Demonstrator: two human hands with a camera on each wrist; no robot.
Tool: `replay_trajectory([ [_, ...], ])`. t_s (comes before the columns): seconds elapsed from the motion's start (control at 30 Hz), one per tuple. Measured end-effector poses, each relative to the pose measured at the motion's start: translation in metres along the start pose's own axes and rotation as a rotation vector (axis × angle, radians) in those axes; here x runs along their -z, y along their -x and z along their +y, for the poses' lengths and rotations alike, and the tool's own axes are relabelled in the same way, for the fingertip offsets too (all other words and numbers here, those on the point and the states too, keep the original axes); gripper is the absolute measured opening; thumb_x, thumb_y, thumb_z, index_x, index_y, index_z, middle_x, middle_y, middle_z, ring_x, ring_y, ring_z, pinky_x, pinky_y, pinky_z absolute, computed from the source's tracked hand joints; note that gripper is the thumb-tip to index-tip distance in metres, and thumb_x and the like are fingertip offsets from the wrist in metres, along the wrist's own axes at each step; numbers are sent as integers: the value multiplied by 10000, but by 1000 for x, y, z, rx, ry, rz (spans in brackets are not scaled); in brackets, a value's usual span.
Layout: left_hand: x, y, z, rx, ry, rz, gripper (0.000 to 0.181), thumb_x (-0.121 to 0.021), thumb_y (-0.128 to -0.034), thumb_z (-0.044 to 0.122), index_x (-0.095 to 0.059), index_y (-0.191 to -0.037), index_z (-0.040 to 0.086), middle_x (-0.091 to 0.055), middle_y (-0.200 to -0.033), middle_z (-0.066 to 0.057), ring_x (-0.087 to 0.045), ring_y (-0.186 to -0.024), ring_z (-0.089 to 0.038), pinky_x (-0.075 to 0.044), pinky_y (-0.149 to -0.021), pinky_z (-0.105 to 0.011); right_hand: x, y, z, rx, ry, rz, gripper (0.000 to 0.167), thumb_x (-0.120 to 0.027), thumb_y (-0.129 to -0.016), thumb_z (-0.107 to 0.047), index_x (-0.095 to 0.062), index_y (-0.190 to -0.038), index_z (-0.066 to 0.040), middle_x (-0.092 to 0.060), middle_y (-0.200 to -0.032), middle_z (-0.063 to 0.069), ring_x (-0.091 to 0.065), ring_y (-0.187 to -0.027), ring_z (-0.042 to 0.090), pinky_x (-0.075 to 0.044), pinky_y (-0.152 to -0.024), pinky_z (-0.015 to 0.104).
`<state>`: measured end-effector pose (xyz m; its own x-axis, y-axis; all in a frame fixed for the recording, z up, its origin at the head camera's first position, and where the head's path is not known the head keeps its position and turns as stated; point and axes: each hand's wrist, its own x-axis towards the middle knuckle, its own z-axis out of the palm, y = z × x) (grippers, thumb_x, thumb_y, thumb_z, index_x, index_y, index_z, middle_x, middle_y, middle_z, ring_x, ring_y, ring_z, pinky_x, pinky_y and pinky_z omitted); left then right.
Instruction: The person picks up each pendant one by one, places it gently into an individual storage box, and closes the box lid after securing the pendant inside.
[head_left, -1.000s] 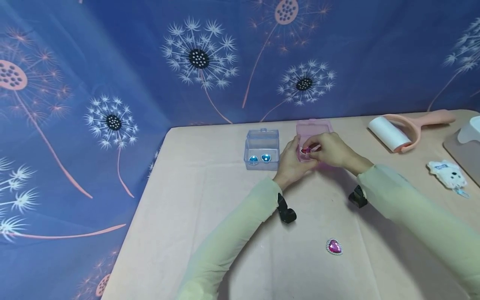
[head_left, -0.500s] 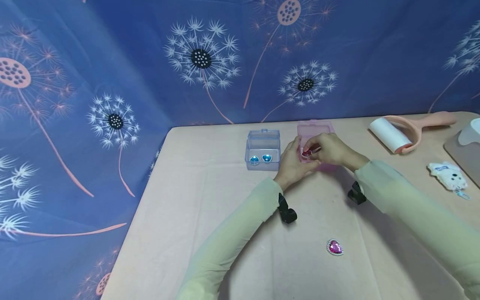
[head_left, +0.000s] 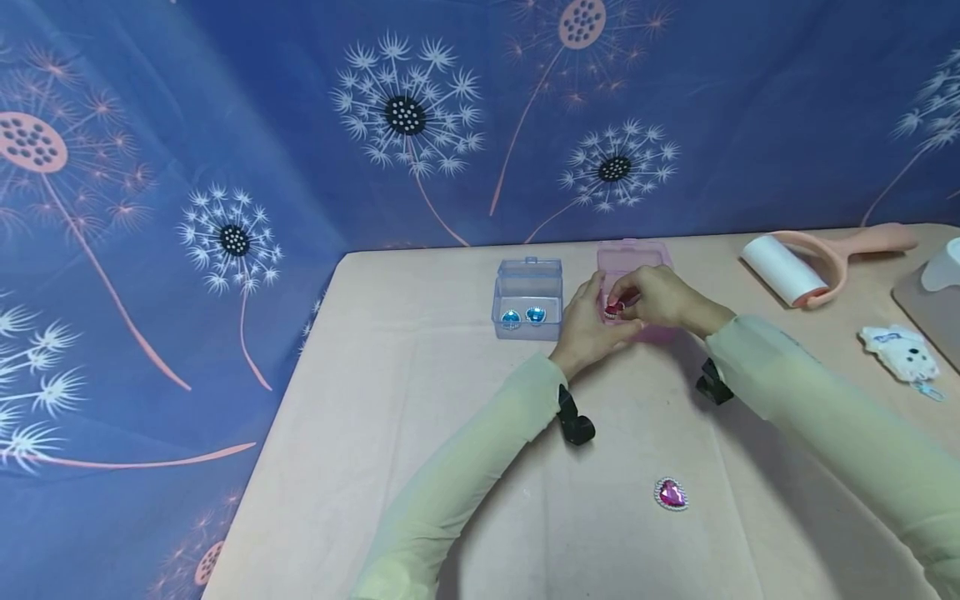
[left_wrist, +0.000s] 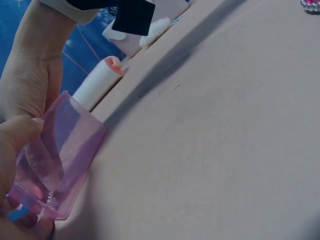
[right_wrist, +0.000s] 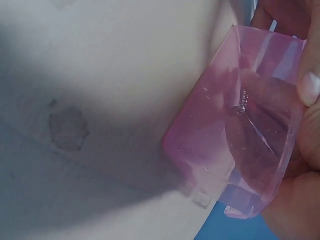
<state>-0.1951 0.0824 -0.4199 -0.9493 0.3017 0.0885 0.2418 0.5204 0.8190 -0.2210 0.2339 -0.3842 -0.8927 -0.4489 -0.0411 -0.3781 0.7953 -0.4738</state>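
Observation:
The left hand (head_left: 588,329) grips a clear pink plastic box (left_wrist: 75,150) by its left side, thumb along the front. Its hinged lid (head_left: 633,254) stands up at the back. Inside the box the right hand (head_left: 656,298) pinches a red rhinestone gem (head_left: 614,310) with a silver beaded rim. Through the pink wall in the right wrist view, the right fingers and the beaded rim show dimly. Left of it stands a clear blue box (head_left: 528,312) with a raised lid and two blue gems (head_left: 536,315) inside. A pink gem (head_left: 671,494) lies on the near table.
At the back right lies a lint roller (head_left: 787,271) with a peach handle. A white plush dog-faced pouch (head_left: 903,354) and a clear container (head_left: 933,292) are at the right edge. A blue dandelion-print cloth (head_left: 450,125) hangs behind the table.
The right hand has lowered the red gem slightly inside the pink box. The left hand keeps its grip on the box, and the view has shifted a little.

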Motion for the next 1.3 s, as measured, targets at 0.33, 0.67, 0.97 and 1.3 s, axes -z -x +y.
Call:
replay_trajectory([
  [0.33,-1,0,0,10,-17,0,927,-812,-765,320,-308,-1510,96,-418,-1506,-86,-428,-1375,-206,-363,-1127,-271,2,1,-2,0,-2,-12,123,-739,-776,17,-748,-881,-45,-751,-894,112,-706,-904,313,-502,-906,529],
  [0.67,-2,0,0,23,0,-3,933,-804,-773,338,-293,-1517,100,-402,-1520,-61,-416,-1384,-197,-366,-1129,-291,13,19,-7,61,17,66,185,-707,-814,-11,-722,-998,-22,-738,-992,172,-701,-943,350,-511,-873,542],
  [0.97,1,-1,-1,29,-6,-2,944,-811,-774,329,-280,-1521,107,-402,-1518,-57,-409,-1391,-195,-358,-1136,-302,29,64,-22,71,-46,239,369,-733,-793,-24,-660,-1154,1,-684,-1104,251,-702,-882,405,-580,-749,477],
  [1.3,-1,0,-1,9,-5,-9,959,-809,-778,345,-262,-1525,97,-409,-1511,-69,-419,-1385,-194,-361,-1132,-295,7,132,-50,289,107,393,639,-885,-602,-116,-660,-1201,-125,-692,-1166,43,-640,-1059,102,-417,-932,76],
])
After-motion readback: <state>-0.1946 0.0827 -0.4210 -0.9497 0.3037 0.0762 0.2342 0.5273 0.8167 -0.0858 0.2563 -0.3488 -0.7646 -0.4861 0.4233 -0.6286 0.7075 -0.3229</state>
